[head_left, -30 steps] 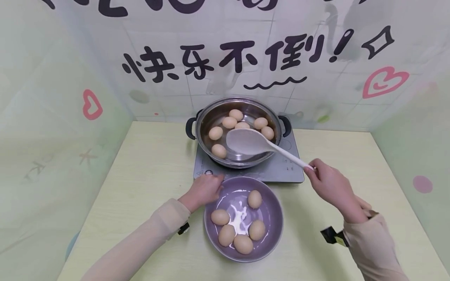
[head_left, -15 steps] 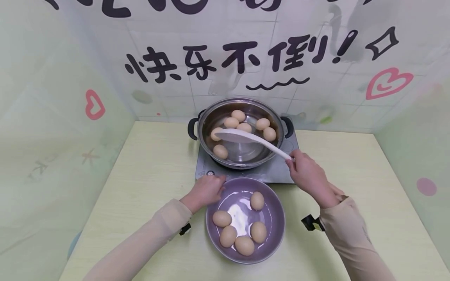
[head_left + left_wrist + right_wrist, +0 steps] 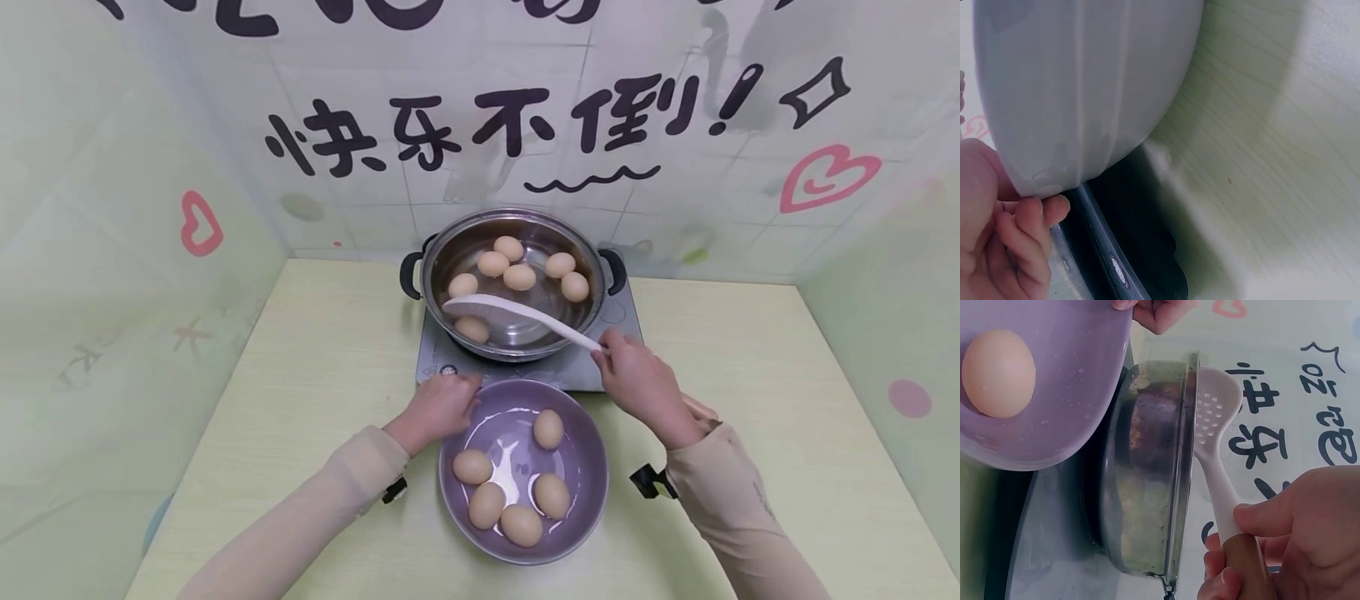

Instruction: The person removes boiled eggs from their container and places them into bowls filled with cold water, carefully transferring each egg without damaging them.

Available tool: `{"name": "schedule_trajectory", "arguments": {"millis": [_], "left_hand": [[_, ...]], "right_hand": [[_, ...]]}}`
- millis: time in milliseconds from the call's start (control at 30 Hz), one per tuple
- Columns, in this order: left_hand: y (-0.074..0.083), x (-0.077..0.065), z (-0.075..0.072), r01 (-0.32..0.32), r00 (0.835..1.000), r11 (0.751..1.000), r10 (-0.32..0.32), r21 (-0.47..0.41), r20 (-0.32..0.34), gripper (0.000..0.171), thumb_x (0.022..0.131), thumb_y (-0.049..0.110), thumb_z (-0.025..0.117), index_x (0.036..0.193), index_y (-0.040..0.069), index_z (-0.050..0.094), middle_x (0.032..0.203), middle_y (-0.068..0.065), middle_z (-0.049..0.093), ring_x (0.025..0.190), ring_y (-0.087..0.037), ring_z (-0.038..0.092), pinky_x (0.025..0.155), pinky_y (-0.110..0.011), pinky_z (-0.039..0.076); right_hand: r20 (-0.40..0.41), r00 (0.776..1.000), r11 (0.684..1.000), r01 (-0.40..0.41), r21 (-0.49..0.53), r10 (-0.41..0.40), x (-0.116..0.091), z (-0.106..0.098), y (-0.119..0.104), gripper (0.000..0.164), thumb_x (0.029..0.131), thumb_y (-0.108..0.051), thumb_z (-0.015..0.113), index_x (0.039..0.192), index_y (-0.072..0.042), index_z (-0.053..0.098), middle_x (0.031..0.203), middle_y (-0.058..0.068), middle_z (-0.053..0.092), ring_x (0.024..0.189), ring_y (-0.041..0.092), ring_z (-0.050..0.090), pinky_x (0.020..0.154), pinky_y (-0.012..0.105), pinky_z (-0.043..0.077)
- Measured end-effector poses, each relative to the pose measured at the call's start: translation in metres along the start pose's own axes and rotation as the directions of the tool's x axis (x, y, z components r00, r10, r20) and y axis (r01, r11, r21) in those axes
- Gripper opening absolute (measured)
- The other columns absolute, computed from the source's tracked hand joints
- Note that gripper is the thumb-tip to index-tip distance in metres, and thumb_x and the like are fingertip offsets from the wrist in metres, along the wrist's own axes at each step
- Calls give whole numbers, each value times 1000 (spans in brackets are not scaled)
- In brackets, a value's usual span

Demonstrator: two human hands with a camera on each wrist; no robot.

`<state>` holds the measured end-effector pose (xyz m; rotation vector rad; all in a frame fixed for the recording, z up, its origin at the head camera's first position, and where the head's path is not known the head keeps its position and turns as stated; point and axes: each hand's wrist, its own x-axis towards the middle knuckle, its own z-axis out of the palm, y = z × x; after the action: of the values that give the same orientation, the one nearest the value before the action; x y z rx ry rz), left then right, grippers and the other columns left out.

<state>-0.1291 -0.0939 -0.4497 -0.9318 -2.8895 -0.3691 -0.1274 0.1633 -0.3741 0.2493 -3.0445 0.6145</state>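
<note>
In the head view my right hand [image 3: 641,379] holds a white slotted spoon [image 3: 510,310], gripping its brown handle end [image 3: 1247,565] in the right wrist view. The spoon's perforated head is over the near-left part of a steel pot [image 3: 517,343], partly covering one egg [image 3: 472,330]. Several brown eggs [image 3: 519,277] lie in the pot. My left hand [image 3: 438,404] pinches the rim of a purple bowl [image 3: 592,467] between thumb and curled fingers [image 3: 1030,212]. Inside the bowl are several more eggs [image 3: 522,525].
Under the pot is a grey induction cooker [image 3: 555,379], with the bowl just in front of it. Black handles [image 3: 615,271] stick out from the pot's sides. A printed backdrop [image 3: 480,175] stands close behind, on the pale wooden table [image 3: 330,333].
My right hand has moved left with the slotted spoon. The spoon's head went from the middle of the pot to its near-left eggs. My left hand stays on the bowl's rim.
</note>
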Motion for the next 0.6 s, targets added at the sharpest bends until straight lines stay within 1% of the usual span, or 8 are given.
{"name": "schedule_trajectory", "arguments": {"millis": [367, 600], "left_hand": [[0, 0, 0, 4, 1000, 1000, -4, 4, -2, 16, 76, 12, 67, 74, 8, 52, 61, -5, 57, 54, -29, 56, 45, -39, 43], [0, 0, 0, 1, 1000, 1000, -1, 9, -12, 16, 76, 12, 67, 73, 9, 52, 60, -5, 57, 54, -28, 56, 45, -39, 43]], "right_hand": [[4, 1000, 999, 3, -38, -3, -7, -1, 1, 12, 89, -16, 53, 88, -5, 56, 67, 6, 51, 53, 21, 46, 45, 34, 35], [16, 1000, 997, 11, -72, -10, -9, -8, 5, 14, 89, -17, 53, 85, -6, 58, 60, 3, 48, 48, 20, 44, 42, 33, 32]]}}
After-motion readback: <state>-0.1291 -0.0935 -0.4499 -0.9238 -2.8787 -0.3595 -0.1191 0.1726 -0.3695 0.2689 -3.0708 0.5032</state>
